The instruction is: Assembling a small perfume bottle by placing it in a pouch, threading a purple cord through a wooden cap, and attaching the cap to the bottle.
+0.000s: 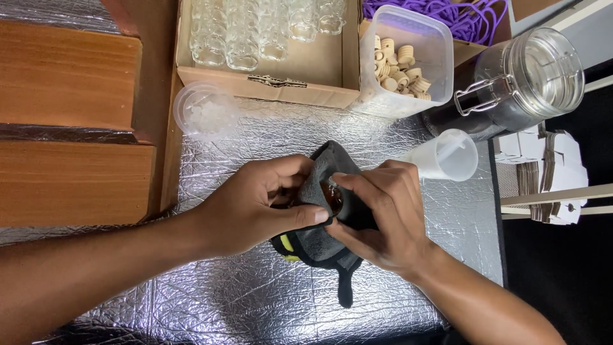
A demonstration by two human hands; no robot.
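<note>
Silver crinkled foil covers the desk [255, 300], and just above its near middle a dark grey cloth [319, 239] is held between both hands, with one strip of it hanging down toward the near edge and a bit of yellow showing at its lower left. The left hand [255, 204] is curled around the cloth from the left, its thumb pressed flat across the fabric and its fingers folded behind. The right hand [386, 214] is closed on the cloth from the right, fingers bent over the top. Between the two thumbs a small brown glass bottle [332, 197] is seen, wrapped in the cloth so that only a glossy patch shows; which way its long axis runs cannot be told. Farther back, to the right, a translucent plastic funnel [450, 155] lies on its side with its wide mouth turned right. To the left a round clear plastic tub [204, 110] with pale contents rests at the foil's edge. Behind these, a cardboard box [306, 80] is filled at its far end with rows of small clear glass bottles [255, 29]. Beside it a clear plastic container [399, 61] holds a heap of pale cork stoppers [402, 70]. At the right a large glass clip-top jar [527, 80] lies tilted, and purple cord [440, 14] is piled at the far edge.
</note>
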